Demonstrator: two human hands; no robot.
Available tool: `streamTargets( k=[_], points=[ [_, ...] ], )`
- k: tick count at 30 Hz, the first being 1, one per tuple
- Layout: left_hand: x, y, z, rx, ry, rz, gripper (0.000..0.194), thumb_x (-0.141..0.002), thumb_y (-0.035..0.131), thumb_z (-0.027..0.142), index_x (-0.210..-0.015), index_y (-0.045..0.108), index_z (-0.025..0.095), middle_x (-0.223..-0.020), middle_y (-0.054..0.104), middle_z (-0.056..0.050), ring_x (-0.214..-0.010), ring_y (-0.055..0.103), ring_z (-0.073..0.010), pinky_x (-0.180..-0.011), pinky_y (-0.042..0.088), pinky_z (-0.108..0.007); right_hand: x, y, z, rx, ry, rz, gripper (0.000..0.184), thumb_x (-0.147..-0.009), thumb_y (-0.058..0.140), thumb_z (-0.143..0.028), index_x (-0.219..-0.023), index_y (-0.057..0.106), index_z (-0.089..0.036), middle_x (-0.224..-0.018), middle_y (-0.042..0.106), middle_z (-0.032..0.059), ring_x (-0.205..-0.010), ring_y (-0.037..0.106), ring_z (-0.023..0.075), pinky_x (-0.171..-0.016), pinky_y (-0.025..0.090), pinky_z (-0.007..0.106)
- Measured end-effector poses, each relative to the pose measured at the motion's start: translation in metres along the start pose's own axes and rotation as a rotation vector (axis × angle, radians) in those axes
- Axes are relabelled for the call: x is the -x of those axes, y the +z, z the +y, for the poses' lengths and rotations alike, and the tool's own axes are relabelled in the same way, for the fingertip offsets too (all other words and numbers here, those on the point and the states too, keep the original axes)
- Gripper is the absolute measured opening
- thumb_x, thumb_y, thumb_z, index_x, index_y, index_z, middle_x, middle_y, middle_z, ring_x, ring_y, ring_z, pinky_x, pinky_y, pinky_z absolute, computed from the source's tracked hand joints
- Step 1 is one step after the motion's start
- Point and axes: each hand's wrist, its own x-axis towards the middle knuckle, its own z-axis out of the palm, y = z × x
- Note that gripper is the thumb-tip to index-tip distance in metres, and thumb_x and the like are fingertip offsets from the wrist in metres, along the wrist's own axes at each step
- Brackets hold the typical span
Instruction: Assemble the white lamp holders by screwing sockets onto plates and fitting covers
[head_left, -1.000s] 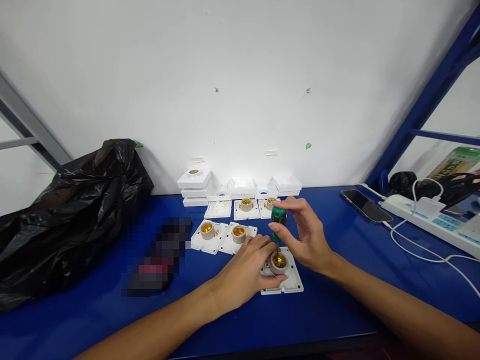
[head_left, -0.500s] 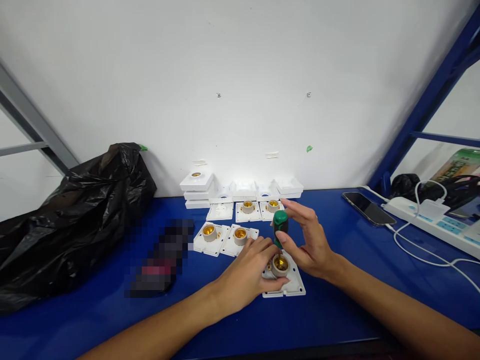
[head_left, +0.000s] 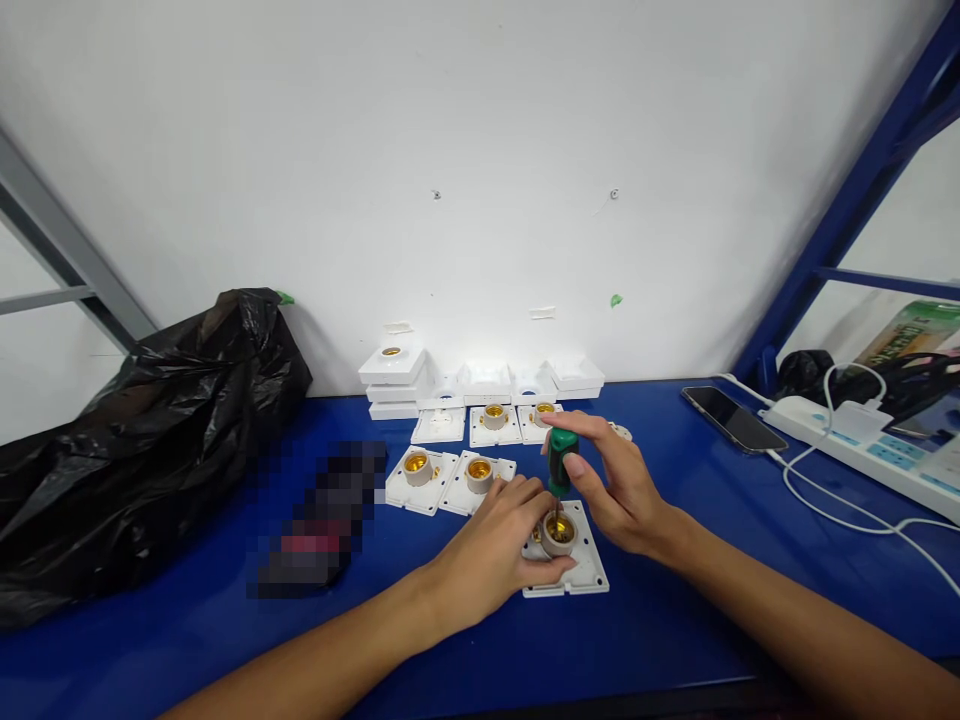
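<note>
My left hand point(head_left: 499, 550) grips a round lamp socket point(head_left: 559, 537) with a gold-coloured threaded inside, its thumb along the near side. The socket sits on a square white base plate point(head_left: 589, 570) that lies flat on the blue table. Above it, my right hand point(head_left: 615, 480) holds a short green and black screwdriver point(head_left: 561, 460) upright between thumb and fingers. The screwdriver's shaft reaches down into the socket; its tip is hidden inside. Left of my hands, two more base plates with sockets point(head_left: 418, 467) lie side by side.
Behind are further plates with sockets point(head_left: 494, 417), a bare plate point(head_left: 439, 425) and stacked white covers point(head_left: 394, 380) along the wall. A black plastic bag point(head_left: 172, 430) and a blurred-out item point(head_left: 322, 520) lie left. Right are a phone point(head_left: 733, 418), a power strip point(head_left: 862, 440) and white cables.
My right fingers have shifted around the screwdriver handle, opening and closing on it. The screwdriver stays in the socket, and my left hand keeps its hold.
</note>
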Motion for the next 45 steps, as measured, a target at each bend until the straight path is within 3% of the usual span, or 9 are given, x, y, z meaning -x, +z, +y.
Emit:
streamTargets(
  k=[6, 13, 19, 28, 31, 37, 45],
  points=[
    [-0.001, 0.001, 0.0, -0.004, -0.006, 0.004, 0.031, -0.084, 0.083, 0.031, -0.108, 0.065, 0.02, -0.116, 0.067, -0.006, -0.11, 0.061, -0.0295, -0.103, 0.043, -0.046, -0.003, 0.005, 0.0, -0.064, 0.048, 0.032, 0.039, -0.102, 0.054, -0.022, -0.14, 0.053, -0.029, -0.109, 0.069, 0.0055, -0.092, 0.065, 0.0191, -0.079, 0.057, 0.034],
    [-0.001, 0.001, -0.001, 0.016, -0.003, -0.003, 0.032, -0.084, 0.083, 0.03, -0.108, 0.066, 0.02, -0.118, 0.067, -0.007, -0.109, 0.061, -0.0296, -0.101, 0.043, -0.046, -0.001, 0.011, 0.0, -0.009, 0.044, 0.188, 0.036, -0.094, 0.067, -0.019, -0.127, 0.056, -0.027, -0.094, 0.061, 0.0007, -0.075, 0.056, 0.0153, -0.066, 0.051, 0.032],
    [0.0, 0.002, -0.003, 0.038, 0.005, 0.012, 0.033, -0.085, 0.082, 0.029, -0.111, 0.064, 0.021, -0.12, 0.066, -0.007, -0.11, 0.06, -0.0291, -0.098, 0.045, -0.044, -0.004, 0.003, 0.0, 0.053, -0.041, 0.075, 0.034, -0.099, 0.059, -0.025, -0.132, 0.053, -0.026, -0.1, 0.067, 0.004, -0.086, 0.065, 0.0188, -0.074, 0.057, 0.036],
    [0.001, -0.001, 0.0, 0.017, -0.005, -0.006, 0.036, -0.086, 0.081, 0.034, -0.116, 0.065, 0.023, -0.117, 0.067, -0.006, -0.106, 0.06, -0.0282, -0.102, 0.043, -0.046, -0.001, 0.001, -0.001, 0.028, 0.022, 0.034, 0.045, -0.101, 0.055, -0.022, -0.146, 0.048, -0.025, -0.116, 0.071, 0.0075, -0.095, 0.069, 0.0182, -0.086, 0.057, 0.036],
    [0.001, -0.001, 0.0, 0.017, -0.008, -0.001, 0.03, -0.089, 0.077, 0.033, -0.115, 0.065, 0.023, -0.117, 0.066, -0.005, -0.108, 0.061, -0.0281, -0.102, 0.042, -0.046, -0.003, 0.001, -0.003, 0.024, 0.03, 0.037, 0.042, -0.1, 0.058, -0.022, -0.142, 0.052, -0.026, -0.121, 0.07, 0.0071, -0.093, 0.069, 0.0174, -0.084, 0.057, 0.034],
    [0.001, -0.003, 0.002, 0.032, -0.006, -0.017, 0.025, -0.09, 0.077, 0.034, -0.108, 0.066, 0.022, -0.116, 0.067, -0.005, -0.106, 0.061, -0.0268, -0.101, 0.042, -0.044, -0.005, 0.002, -0.002, 0.008, 0.05, 0.066, 0.035, -0.098, 0.063, -0.024, -0.132, 0.056, -0.026, -0.106, 0.07, 0.0045, -0.091, 0.067, 0.0182, -0.077, 0.057, 0.032],
    [0.002, -0.004, 0.004, 0.033, -0.013, -0.035, 0.028, -0.093, 0.074, 0.038, -0.114, 0.064, 0.022, -0.116, 0.068, -0.006, -0.108, 0.061, -0.0291, -0.101, 0.043, -0.047, -0.003, 0.007, -0.002, 0.032, 0.057, 0.14, 0.034, -0.094, 0.069, -0.023, -0.125, 0.055, -0.026, -0.09, 0.061, -0.0004, -0.077, 0.06, 0.0165, -0.067, 0.053, 0.033]
  ],
)
